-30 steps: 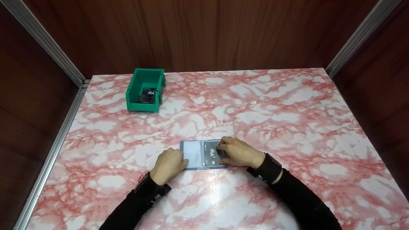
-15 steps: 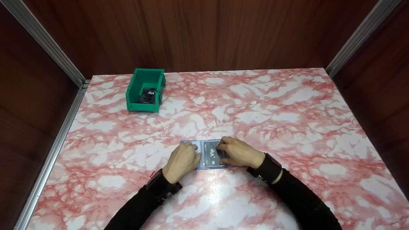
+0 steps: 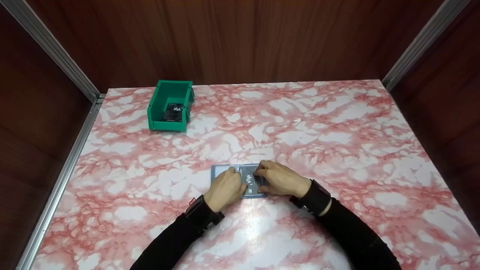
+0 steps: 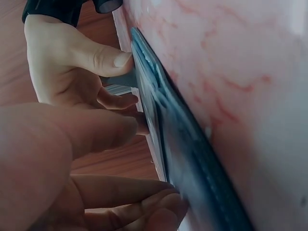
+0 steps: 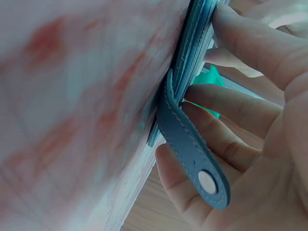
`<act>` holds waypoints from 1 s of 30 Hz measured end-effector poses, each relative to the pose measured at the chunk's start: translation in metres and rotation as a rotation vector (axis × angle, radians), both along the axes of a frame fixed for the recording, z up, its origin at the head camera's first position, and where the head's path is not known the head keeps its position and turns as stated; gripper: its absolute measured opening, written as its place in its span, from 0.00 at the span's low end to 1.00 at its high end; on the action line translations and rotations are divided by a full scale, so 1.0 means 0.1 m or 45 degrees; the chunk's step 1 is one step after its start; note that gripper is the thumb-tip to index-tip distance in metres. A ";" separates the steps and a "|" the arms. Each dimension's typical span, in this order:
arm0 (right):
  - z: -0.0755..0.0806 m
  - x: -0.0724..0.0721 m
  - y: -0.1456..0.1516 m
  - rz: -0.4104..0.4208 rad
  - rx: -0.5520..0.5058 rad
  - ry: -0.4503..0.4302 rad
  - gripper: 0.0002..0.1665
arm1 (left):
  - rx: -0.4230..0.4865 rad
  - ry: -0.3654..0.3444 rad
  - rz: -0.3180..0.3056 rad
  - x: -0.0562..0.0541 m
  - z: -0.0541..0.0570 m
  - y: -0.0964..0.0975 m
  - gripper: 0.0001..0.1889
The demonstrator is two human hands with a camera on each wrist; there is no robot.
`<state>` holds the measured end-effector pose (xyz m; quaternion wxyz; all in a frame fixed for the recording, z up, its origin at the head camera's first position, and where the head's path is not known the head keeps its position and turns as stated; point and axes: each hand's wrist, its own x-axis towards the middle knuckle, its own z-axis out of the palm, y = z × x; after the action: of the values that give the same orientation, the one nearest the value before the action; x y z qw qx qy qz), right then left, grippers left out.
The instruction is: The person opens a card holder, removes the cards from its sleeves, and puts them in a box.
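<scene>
Our left hand (image 3: 226,188) covers much of the middle of the blue, stitched, flat card holder (image 3: 218,171), so we lose the fold and part of the clear sleeves beneath it. The grey rectangular "Vip" card (image 3: 251,183) lies in the holder's three-o'clock half, its outer end hidden by our right hand (image 3: 280,179). The blue leather-look strap (image 5: 190,142) shows only from the right wrist, reaching toward five o'clock to a round silver-coloured snap (image 5: 208,182). From the left wrist, the holder's nearest stretch blurs.

Our left forearm comes in from between seven and eight o'clock; the hand's fingers bend, tips at the holder's face, the thumb beside the card. We cannot tell whether they pinch anything. Our right forearm enters from four o'clock, fingers and thumb bent about the holder's three-o'clock end, gripping it on the red-and-white marbled tabletop (image 3: 337,150). The frame's lower edge cuts both black sleeves (image 3: 170,240).

Between ten and eleven o'clock from the holder, the green plastic bin (image 3: 167,126) holds black "Vip" cards (image 3: 173,112), their number unclear.
</scene>
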<state>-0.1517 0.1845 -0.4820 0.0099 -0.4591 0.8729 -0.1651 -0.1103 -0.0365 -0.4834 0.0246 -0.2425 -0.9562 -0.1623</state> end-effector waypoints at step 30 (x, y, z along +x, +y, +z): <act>0.00 0.01 -0.01 -0.018 0.007 -0.034 0.25 | 0.204 -0.142 0.009 -0.07 -0.04 -0.02 0.13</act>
<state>-0.1504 0.1836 -0.4819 0.0216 -0.4504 0.8764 -0.1690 -0.1169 -0.0387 -0.4877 -0.0089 -0.2270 -0.9408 -0.2516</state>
